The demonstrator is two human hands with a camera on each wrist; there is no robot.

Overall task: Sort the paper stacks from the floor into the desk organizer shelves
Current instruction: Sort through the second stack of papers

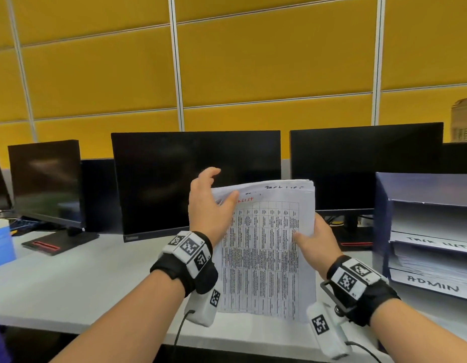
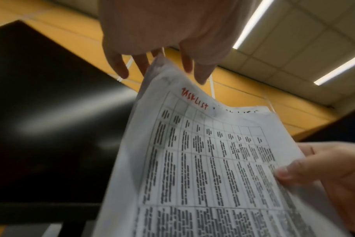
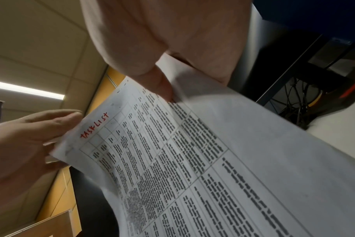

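Observation:
I hold a paper stack upright over the desk; its front sheet is a printed table headed "TASKLIST" in red. My right hand grips the stack's right edge, thumb on the front, its other fingers hidden behind. My left hand is at the top left corner, thumb on the front sheet and fingers spread behind it. The dark blue desk organizer stands just right of the stack, with shelf labels "TASK LIST" and "ADMIN" and papers lying in those shelves.
Three dark monitors line the back of the white desk against a yellow partition wall. A light blue box sits at the far left. The desk's front edge runs just below my wrists.

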